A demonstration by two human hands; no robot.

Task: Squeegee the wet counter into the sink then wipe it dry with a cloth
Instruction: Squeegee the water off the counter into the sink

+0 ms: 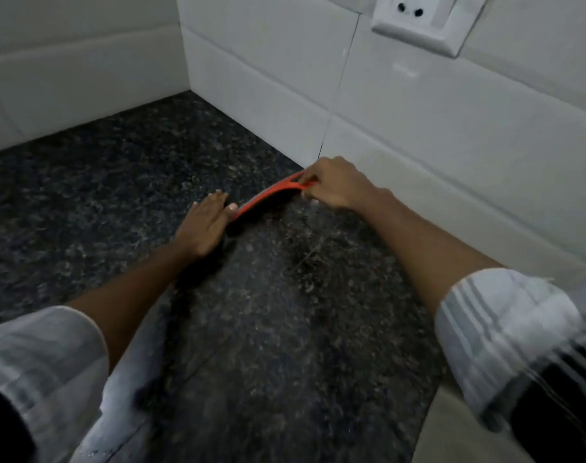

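While the sink is out of frame, the squeegee step looks to be in hand: the orange squeegee sits blade-down on the dark speckled counter, close to the tiled wall, its right end almost at the wall's foot. Right hand has fingers curled round the squeegee's handle loop, a closed grip, probably to drive the tool and hold the blade angle. Left hand lies flat on the counter, fingers straight and together, thumb tip touching or just beside the squeegee's left end; likely steadying that end or adding downward press so the rubber edge seals against the stone. Starting hard against the wall makes sense, since a pull from there toward the person would clear the full depth. Counter on the near side of the squeegee shows pale streaky sheen, probably water film, though blur makes it hard to be sure. Both sleeves are rolled up away from the wet surface, arms stretched far from the body toward the wall. A wall socket sits above the squeegee on the tiles, well apart from it. No cloth visible, so the dry wipe is judged not yet begun.
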